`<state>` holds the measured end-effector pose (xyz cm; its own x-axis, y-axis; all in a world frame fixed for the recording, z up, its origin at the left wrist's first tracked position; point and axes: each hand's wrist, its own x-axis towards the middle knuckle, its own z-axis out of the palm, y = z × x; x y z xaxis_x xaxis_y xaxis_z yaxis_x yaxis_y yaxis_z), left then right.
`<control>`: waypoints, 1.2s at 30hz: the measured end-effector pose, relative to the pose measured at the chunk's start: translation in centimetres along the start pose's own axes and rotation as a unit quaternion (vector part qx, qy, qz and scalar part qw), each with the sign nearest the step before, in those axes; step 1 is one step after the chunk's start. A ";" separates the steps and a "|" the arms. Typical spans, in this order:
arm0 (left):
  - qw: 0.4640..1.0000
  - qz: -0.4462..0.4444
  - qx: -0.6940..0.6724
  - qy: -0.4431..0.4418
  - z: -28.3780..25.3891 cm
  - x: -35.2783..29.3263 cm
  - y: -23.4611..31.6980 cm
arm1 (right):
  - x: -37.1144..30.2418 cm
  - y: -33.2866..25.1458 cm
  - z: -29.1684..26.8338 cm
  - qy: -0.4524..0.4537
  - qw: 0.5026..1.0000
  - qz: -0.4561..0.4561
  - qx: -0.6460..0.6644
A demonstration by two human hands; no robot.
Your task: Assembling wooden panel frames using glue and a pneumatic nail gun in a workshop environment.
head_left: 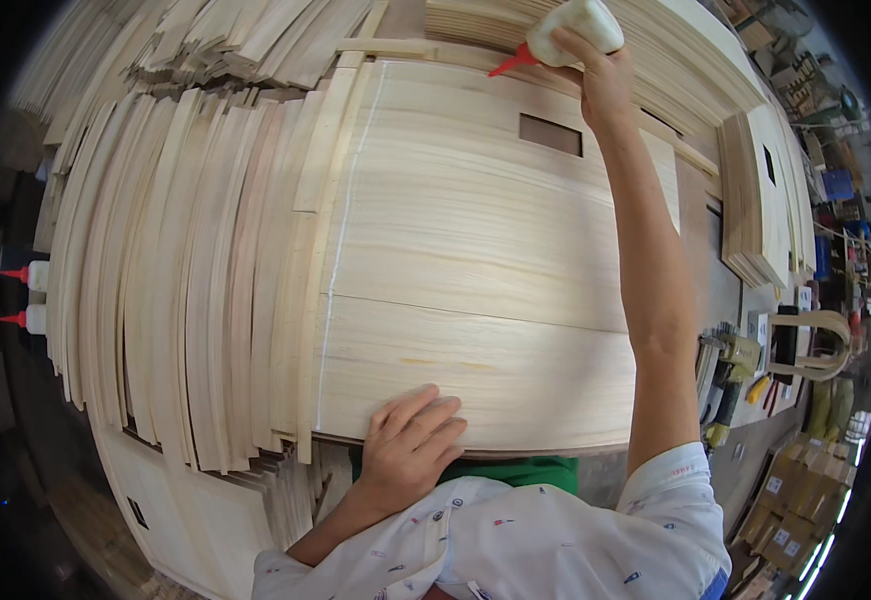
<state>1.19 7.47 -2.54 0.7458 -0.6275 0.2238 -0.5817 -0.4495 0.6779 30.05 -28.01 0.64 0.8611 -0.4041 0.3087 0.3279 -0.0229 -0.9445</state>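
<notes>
A pale wooden panel (465,220) with a rectangular slot near its far right lies in front of me. Down its left side runs a thin white line of glue (348,190). My right hand (605,82) is stretched to the far edge, closed around a white glue bottle (592,25) tilted with its red nozzle pointing left and down over the panel. On the near edge, left of the middle, my left hand (417,435) rests flat with its fingers stretched out on the wood. Wooden strips (340,150) lie along the panel's left and far edges.
Many long wooden slats (175,270) are stacked on the left, with more (245,40) behind. Slotted panels (755,200) stand piled at the right. A nail gun (735,360) lies on the right. Two red-tipped bottles (35,318) are at the far left; cardboard boxes (795,500) sit lower right.
</notes>
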 end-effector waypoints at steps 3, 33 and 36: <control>1.000 0.002 0.004 -0.005 0.0 0.2 0.2 | -1.0 -1.2 -3.6 0.030 0.999 -0.010 -0.018; 0.998 -0.006 0.058 -0.027 0.7 -0.2 0.8 | -5.7 -4.4 -26.5 0.211 0.972 -0.055 -0.093; 0.998 -0.003 0.061 -0.024 0.8 -0.3 0.8 | -7.0 -5.1 -26.2 0.208 0.972 -0.042 -0.096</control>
<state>0.25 6.77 -2.62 0.7345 -0.6528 0.1854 -0.6150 -0.5247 0.5886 12.15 -49.04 0.38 0.5891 -0.7282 0.3504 0.2765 -0.2259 -0.9341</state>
